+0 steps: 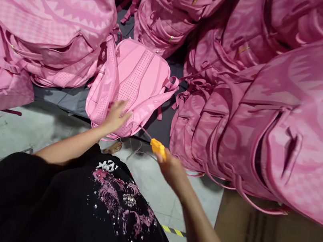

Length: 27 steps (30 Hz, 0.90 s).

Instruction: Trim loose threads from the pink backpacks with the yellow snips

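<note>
A pink backpack [146, 68] lies with its padded, perforated back panel and shoulder straps facing up. My left hand [117, 117] rests on its lower part, fingers apart and somewhat blurred. In my right hand [171, 167] is a yellow-handled tool with a thin shaft [158, 148], its fingers closed round the handle. The thin shaft points left toward the backpack's lower right edge; whether the tip touches the fabric I cannot tell.
Pink backpacks crowd around: a patterned one [60, 5] at left, a stack [171, 13] behind, a leaning row [240, 124] at right. They stand on a dark grey surface [61, 99]. A cardboard box [253, 240] is lower right. A pale cord [135, 149] crosses the tiled floor [152, 184].
</note>
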{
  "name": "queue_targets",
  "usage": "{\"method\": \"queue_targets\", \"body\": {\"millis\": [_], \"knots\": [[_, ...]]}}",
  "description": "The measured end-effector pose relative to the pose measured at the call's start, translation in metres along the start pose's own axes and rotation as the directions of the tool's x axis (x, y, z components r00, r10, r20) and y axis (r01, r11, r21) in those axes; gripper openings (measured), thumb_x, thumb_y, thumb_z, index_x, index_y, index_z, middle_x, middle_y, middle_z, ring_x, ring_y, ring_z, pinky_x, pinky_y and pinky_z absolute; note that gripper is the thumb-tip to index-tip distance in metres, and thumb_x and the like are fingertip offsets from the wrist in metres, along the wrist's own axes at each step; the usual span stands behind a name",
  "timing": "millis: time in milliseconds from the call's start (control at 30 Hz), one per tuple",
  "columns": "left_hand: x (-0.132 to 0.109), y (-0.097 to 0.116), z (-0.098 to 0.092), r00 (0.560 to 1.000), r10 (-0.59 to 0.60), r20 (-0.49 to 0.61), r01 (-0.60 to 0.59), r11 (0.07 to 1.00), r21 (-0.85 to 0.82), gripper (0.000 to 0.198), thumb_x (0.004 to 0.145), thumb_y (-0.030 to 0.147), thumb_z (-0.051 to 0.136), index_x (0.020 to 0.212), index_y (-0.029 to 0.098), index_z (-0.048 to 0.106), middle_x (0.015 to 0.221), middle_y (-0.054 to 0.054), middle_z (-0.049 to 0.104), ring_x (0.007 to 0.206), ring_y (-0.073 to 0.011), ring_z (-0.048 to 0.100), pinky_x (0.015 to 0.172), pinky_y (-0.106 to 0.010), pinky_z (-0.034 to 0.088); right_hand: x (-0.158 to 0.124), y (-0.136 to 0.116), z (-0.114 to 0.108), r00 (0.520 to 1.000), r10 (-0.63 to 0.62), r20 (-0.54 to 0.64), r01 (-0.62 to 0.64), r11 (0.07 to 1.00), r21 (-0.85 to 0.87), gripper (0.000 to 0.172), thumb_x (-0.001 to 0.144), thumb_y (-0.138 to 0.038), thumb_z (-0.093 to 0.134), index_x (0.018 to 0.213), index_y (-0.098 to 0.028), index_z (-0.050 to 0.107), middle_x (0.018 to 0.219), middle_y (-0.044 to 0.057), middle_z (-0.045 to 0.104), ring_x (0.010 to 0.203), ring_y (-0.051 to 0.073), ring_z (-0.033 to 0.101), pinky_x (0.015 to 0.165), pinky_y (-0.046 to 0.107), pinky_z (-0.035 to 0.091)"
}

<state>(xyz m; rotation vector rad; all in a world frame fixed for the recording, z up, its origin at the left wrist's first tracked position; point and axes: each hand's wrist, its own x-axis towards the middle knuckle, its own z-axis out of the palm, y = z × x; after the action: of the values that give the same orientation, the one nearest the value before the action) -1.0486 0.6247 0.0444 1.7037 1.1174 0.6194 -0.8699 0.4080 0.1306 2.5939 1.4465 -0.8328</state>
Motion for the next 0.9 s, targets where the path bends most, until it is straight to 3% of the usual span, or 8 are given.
{"method": "queue_targets", "body": {"millis": [33,100,200,267,400,667,800,900], "knots": [[0.000,-0.006,-0.017,0.988,-0.056,-0.145,0.041,0.994,-0.101,0.037,0.090,0.035,0.065,0.126,0.023,0.064,0.118,-0.008,0.059,0.124,-0.0247,0.051,0.112,-0.040,0.039,-0.005,-0.011,0.016,0.998,0.044,0.038,-0.043,0.998,-0.036,0.029,0.102,-0.037,0.044,0.115,-0.017,0.061,0.090,0.009,0.075,0.082,0.023,0.073,0.064,0.027,0.043],[0.004,-0.017,-0.048,0.890,-0.333,-0.313,0.209,0.906,-0.369,0.019,0.094,0.030,0.060,0.107,0.019,0.065,0.109,-0.008,0.061,0.114,-0.0201,0.057,0.105,-0.034,0.044,-0.009,-0.033,0.042,0.986,0.135,0.101,-0.125,0.987,-0.105,0.030,0.105,-0.039,0.040,0.116,-0.018,0.058,0.090,0.010,0.075,0.083,0.024,0.073,0.062,0.027,0.041],[0.016,-0.027,-0.080,0.709,-0.699,-0.092,0.448,0.548,-0.706,0.014,0.097,0.025,0.054,0.089,0.015,0.058,0.092,-0.008,0.061,0.088,-0.0143,0.064,0.083,-0.024,0.052,-0.007,-0.057,0.071,0.977,0.204,0.061,-0.191,0.968,-0.165,0.031,0.106,-0.040,0.037,0.119,-0.018,0.055,0.090,0.009,0.074,0.081,0.023,0.073,0.060,0.027,0.038],[0.026,-0.029,-0.089,0.667,-0.740,0.083,0.499,0.362,-0.788,0.016,0.098,0.025,0.053,0.086,0.015,0.056,0.084,-0.007,0.060,0.074,-0.0123,0.062,0.067,-0.019,0.051,-0.001,-0.065,0.085,0.974,0.224,0.031,-0.215,0.961,-0.171,0.031,0.107,-0.039,0.036,0.121,-0.017,0.053,0.091,0.009,0.074,0.079,0.022,0.072,0.059,0.027,0.037],[0.034,-0.029,-0.093,0.654,-0.683,0.324,0.572,0.166,-0.804,0.028,0.098,0.035,0.052,0.081,0.014,0.057,0.066,-0.003,0.053,0.048,-0.0081,0.046,0.038,-0.016,0.035,0.017,-0.076,0.105,0.986,0.168,-0.010,-0.168,0.980,-0.104,0.034,0.107,-0.040,0.036,0.127,-0.017,0.051,0.092,0.009,0.074,0.080,0.021,0.071,0.060,0.027,0.035],[0.036,-0.049,-0.084,0.617,-0.437,0.654,0.737,0.031,-0.675,0.037,0.098,0.046,0.051,0.078,0.015,0.058,0.065,-0.005,0.064,0.042,-0.0092,0.054,0.034,-0.016,0.038,0.047,-0.100,0.102,0.999,0.002,0.033,-0.001,0.999,-0.034,0.037,0.105,-0.043,0.042,0.133,-0.021,0.052,0.099,0.008,0.075,0.089,0.022,0.071,0.065,0.027,0.036],[0.042,-0.068,-0.086,0.669,-0.367,0.646,0.706,0.041,-0.707,0.046,0.095,0.057,0.050,0.101,0.014,0.066,0.069,-0.007,0.071,0.062,-0.0219,0.071,0.061,-0.034,0.060,0.031,-0.084,0.106,0.978,0.192,-0.082,-0.201,0.971,-0.131,0.037,0.106,-0.043,0.039,0.131,-0.018,0.051,0.095,0.009,0.074,0.081,0.022,0.071,0.059,0.027,0.031],[0.042,-0.078,-0.087,0.711,-0.295,0.639,0.682,0.069,-0.728,0.058,0.094,0.062,0.047,0.122,0.014,0.062,0.093,-0.013,0.077,0.099,-0.0323,0.074,0.092,-0.050,0.057,0.025,-0.078,0.113,0.934,0.319,-0.163,-0.339,0.934,-0.115,0.036,0.107,-0.042,0.037,0.128,-0.016,0.051,0.091,0.009,0.073,0.076,0.020,0.070,0.057,0.027,0.026]]}}
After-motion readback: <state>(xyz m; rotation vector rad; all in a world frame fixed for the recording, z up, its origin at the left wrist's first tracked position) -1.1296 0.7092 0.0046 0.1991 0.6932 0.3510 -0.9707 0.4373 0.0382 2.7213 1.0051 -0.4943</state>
